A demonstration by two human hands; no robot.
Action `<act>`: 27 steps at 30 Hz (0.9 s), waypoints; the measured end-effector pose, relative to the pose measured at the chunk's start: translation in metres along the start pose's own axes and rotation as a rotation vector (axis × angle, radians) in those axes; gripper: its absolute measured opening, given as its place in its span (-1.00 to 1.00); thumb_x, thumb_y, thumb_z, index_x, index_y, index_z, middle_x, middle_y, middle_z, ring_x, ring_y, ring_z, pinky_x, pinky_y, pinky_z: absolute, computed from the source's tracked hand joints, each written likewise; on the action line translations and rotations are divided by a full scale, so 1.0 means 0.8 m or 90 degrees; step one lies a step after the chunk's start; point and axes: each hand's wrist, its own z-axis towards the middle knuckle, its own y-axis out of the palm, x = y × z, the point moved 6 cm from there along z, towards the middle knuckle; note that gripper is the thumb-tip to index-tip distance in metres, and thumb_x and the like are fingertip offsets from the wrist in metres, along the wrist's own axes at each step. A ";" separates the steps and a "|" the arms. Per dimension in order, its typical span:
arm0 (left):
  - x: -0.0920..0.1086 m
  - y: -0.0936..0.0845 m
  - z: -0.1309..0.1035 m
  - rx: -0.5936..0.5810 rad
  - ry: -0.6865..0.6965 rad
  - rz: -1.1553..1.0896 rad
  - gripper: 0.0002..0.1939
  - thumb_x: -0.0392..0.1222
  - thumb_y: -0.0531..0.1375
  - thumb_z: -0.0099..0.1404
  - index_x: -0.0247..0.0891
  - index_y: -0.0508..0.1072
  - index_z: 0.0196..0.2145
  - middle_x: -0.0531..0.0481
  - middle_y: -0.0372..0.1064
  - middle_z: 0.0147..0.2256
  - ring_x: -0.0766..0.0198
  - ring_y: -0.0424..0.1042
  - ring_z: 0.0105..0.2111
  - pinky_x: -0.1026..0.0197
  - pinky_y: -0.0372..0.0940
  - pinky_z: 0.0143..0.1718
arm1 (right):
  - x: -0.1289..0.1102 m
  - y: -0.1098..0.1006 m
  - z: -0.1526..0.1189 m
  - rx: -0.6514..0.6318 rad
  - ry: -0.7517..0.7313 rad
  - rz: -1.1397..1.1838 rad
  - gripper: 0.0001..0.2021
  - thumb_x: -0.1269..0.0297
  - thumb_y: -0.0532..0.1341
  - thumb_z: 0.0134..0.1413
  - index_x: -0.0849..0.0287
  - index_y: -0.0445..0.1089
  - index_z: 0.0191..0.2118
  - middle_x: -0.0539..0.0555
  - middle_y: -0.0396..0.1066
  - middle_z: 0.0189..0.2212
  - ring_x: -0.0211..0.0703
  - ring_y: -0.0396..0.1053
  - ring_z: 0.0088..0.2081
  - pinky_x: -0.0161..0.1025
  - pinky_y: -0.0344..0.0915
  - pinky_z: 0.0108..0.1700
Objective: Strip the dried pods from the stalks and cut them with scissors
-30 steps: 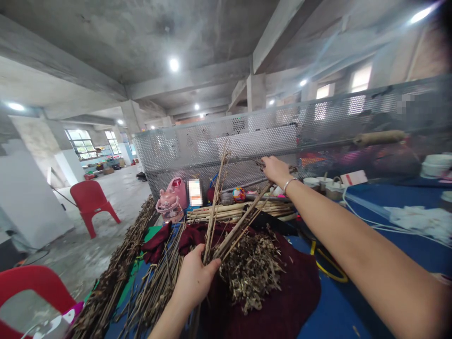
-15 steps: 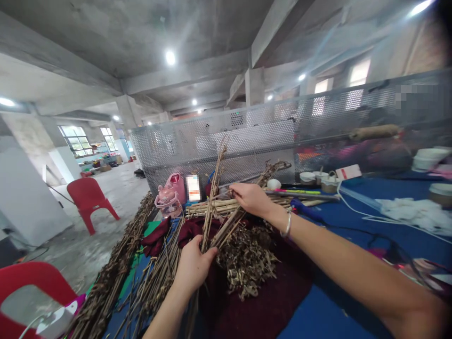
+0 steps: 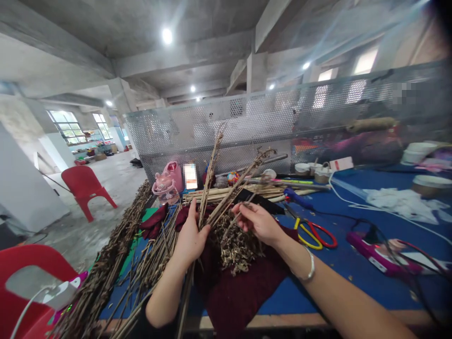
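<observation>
My left hand (image 3: pixel 190 238) is wrapped round a bunch of dry brown stalks (image 3: pixel 226 200), which fan upward in two groups. Its index finger points up along them. My right hand (image 3: pixel 256 221), with a bracelet at the wrist, pinches a thin dry sprig just right of the bunch. Beneath the hands a heap of crumbled dry plant bits (image 3: pixel 236 254) lies on a dark red cloth (image 3: pixel 243 296). More loose stalks (image 3: pixel 151 268) lie to the left of my left hand.
Scissors (image 3: pixel 314 234) with yellow and red handles lie on the blue table (image 3: pixel 318 296), near a purple power strip (image 3: pixel 379 256). Behind are a pink container (image 3: pixel 173 174), a phone (image 3: pixel 190 176), sticks and a perforated metal screen (image 3: pixel 212 115). Red chairs (image 3: pixel 83 186) stand left.
My right hand has come down from the upper stalks towards the heap and now pinches a sprig. The view has shifted, showing the scissors and power strip. My left hand still holds the bunch.
</observation>
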 end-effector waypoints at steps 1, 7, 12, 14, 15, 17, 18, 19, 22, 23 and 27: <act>0.006 0.001 -0.001 -0.001 0.038 0.003 -0.23 -0.38 0.10 0.12 -0.23 -0.12 0.25 -0.14 0.16 0.13 0.20 0.20 0.10 0.12 0.05 0.14 | 0.012 0.011 0.004 -0.056 0.047 0.017 -0.64 -0.03 0.22 -0.07 0.19 0.30 -0.32 -0.08 0.26 -0.64 -0.37 0.21 -0.64 -0.40 0.12 -0.63; 0.022 0.010 -0.012 -0.032 0.105 0.103 -0.64 -0.37 0.00 0.18 -0.16 0.49 -0.16 0.01 -0.08 0.24 0.15 0.06 0.19 0.12 -0.01 0.19 | 0.045 0.039 0.021 -0.186 0.100 0.028 -0.61 0.01 0.29 -0.15 0.18 0.21 -0.31 -0.09 0.35 -0.63 -0.38 0.26 -0.66 -0.47 0.09 -0.68; 0.021 0.013 -0.015 -0.016 0.063 0.145 -0.80 -0.13 0.13 0.16 -0.24 0.51 -0.44 -0.12 -0.01 0.22 0.04 0.10 0.16 0.04 0.05 0.15 | 0.059 0.032 0.017 -0.162 0.068 0.109 -0.63 0.04 0.30 -0.14 0.18 0.22 -0.33 -0.06 0.39 -0.56 -0.36 0.31 -0.61 -0.46 0.12 -0.67; 0.020 0.017 -0.015 -0.033 0.062 0.152 -0.78 -0.11 0.12 0.17 -0.24 0.51 -0.47 -0.12 0.03 0.20 0.05 0.11 0.16 0.05 0.06 0.14 | 0.066 0.030 0.015 -0.141 0.067 0.131 -0.63 0.03 0.31 -0.16 0.17 0.23 -0.33 -0.07 0.37 -0.57 -0.33 0.34 -0.58 -0.45 0.14 -0.66; 0.019 0.019 -0.015 -0.042 0.060 0.155 -0.79 -0.12 0.12 0.17 -0.23 0.52 -0.45 -0.12 0.03 0.20 0.06 0.12 0.16 0.06 0.06 0.14 | 0.068 0.030 0.014 -0.131 0.067 0.139 -0.63 0.03 0.31 -0.16 0.16 0.23 -0.33 -0.07 0.37 -0.57 -0.31 0.35 -0.56 -0.44 0.15 -0.65; 0.017 0.023 -0.015 -0.063 0.061 0.154 -0.79 -0.15 0.11 0.17 -0.22 0.53 -0.40 -0.11 0.04 0.20 0.08 0.14 0.15 0.08 0.07 0.13 | 0.070 0.031 0.014 -0.119 0.063 0.140 -0.63 0.02 0.30 -0.16 0.16 0.24 -0.32 -0.06 0.36 -0.56 -0.29 0.36 -0.54 -0.44 0.16 -0.63; 0.016 0.025 -0.016 -0.073 0.063 0.153 -0.79 -0.15 0.10 0.18 -0.21 0.53 -0.39 -0.10 0.03 0.20 0.08 0.15 0.14 0.09 0.08 0.13 | 0.070 0.031 0.015 -0.113 0.059 0.133 -0.62 0.01 0.30 -0.16 0.16 0.24 -0.32 -0.06 0.35 -0.56 -0.29 0.36 -0.53 -0.43 0.16 -0.63; 0.016 0.026 -0.017 -0.079 0.064 0.151 -0.78 -0.16 0.09 0.18 -0.20 0.53 -0.38 -0.10 0.03 0.20 0.09 0.17 0.13 0.10 0.09 0.12 | 0.069 0.032 0.015 -0.106 0.056 0.117 -0.61 -0.02 0.28 -0.15 0.16 0.24 -0.31 -0.06 0.34 -0.56 -0.29 0.35 -0.54 -0.43 0.14 -0.64; 0.013 0.027 -0.019 -0.071 0.047 0.149 -0.77 -0.18 0.07 0.19 -0.20 0.53 -0.40 -0.10 0.04 0.20 0.08 0.22 0.09 0.08 0.11 0.10 | 0.064 0.033 0.012 -0.082 0.043 -0.022 -0.62 -0.12 0.13 -0.04 0.15 0.23 -0.39 -0.07 0.30 -0.60 -0.34 0.23 -0.66 -0.41 0.03 -0.69; 0.011 0.026 -0.019 -0.063 0.036 0.148 -0.78 -0.18 0.07 0.19 -0.20 0.52 -0.41 -0.11 0.06 0.19 0.07 0.23 0.08 0.07 0.12 0.10 | 0.060 0.032 0.010 -0.063 0.018 -0.101 -0.62 -0.12 0.06 0.03 0.15 0.22 -0.44 -0.07 0.28 -0.63 -0.35 0.18 -0.69 -0.39 0.02 -0.68; 0.007 0.024 -0.019 -0.035 0.012 0.138 -0.79 -0.18 0.08 0.18 -0.23 0.51 -0.41 -0.16 0.07 0.18 0.05 0.22 0.09 0.03 0.11 0.09 | 0.030 0.034 -0.009 -0.001 -0.214 -0.468 -0.64 0.10 -0.08 0.19 0.12 0.17 -0.55 0.00 0.29 -0.61 -0.23 0.25 -0.56 -0.28 0.15 -0.47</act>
